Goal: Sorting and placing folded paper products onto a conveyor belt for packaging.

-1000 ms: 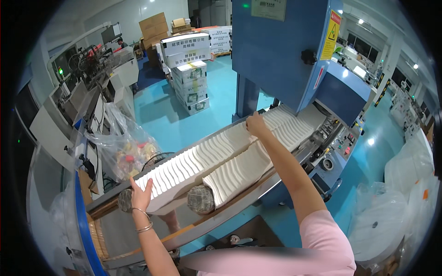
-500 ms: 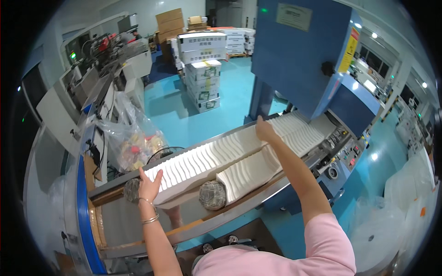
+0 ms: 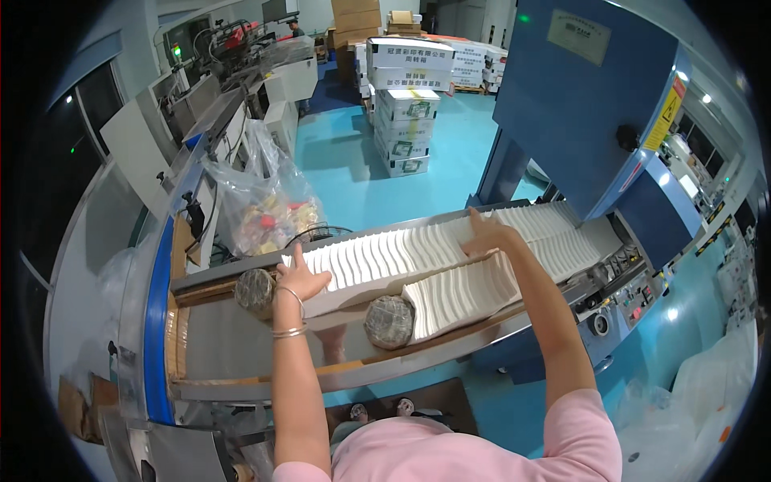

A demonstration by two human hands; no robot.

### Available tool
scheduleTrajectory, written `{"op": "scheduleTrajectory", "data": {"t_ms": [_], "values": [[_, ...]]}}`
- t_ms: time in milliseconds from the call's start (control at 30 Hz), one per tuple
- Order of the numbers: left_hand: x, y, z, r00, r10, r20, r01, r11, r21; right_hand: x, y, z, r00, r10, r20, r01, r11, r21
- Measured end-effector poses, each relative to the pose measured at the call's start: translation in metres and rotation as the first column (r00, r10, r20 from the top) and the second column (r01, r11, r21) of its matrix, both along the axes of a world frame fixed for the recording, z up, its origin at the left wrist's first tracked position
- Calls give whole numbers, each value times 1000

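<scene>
Closest to where I'm standing, at the bottom of the frame, is someone's pink shirt (image 3: 450,454), with a pair of shoes (image 3: 405,406) just past it on a dark mat (image 3: 446,395). Two bare forearms reach up from there. The left hand (image 3: 301,281), with bracelets (image 3: 291,331) at the wrist, sits left of centre against the near end of the long paper row (image 3: 377,259); its fingers are spread. The right hand (image 3: 490,234) is right of centre, over that same row, index finger and thumb parted across it; I can't tell whether they pinch any sheets.

The white paper stands in close, wavy ranks, running from left of centre towards the upper right. A second paper row (image 3: 454,299) lies alongside on the lower side, partly behind the right forearm. One round grey block (image 3: 389,323) touches that row's left end; another round block (image 3: 255,292) is just beside the left hand. All of it rests on a long metal-topped desk (image 3: 217,345) with raised edges.

Beyond the desk, a clear plastic bag (image 3: 261,193) with colourful scraps hangs at left, and a big blue machine (image 3: 590,104) looms at upper right, over the rows' far end. Farther off, white boxes (image 3: 405,116) are piled on the turquoise floor (image 3: 337,161) at upper centre, with a brown carton (image 3: 357,28) behind.
</scene>
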State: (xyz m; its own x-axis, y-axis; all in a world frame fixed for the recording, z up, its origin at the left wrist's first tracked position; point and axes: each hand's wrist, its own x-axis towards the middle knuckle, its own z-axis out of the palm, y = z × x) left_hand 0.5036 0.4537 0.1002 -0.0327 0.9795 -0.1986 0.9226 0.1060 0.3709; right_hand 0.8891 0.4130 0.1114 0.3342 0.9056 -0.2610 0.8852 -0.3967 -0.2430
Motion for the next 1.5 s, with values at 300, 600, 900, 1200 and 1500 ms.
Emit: {"op": "scheduleTrajectory", "data": {"t_ms": [300, 600, 900, 1200, 1500], "values": [[0, -18, -9, 979, -14, 201, -53, 945, 323, -27, -10, 8, 997, -50, -58, 64, 961, 269], [-51, -99, 58, 964, 75, 254, -238, 666, 707, -102, -48, 52, 1000, 20, 0, -13, 668, 744], [-252, -278, 72, 805, 409, 429, -588, 460, 665, -354, -95, 80, 874, 486, -12, -248, 466, 849], [-440, -582, 5, 313, 865, 392, -857, 80, 508, -699, -242, 34, 421, 907, 33, -781, 343, 522], [-472, -780, -24, 21, 994, -107, -974, 44, 221, -795, -237, -56, -53, 827, -559, -942, 145, 304]]}}
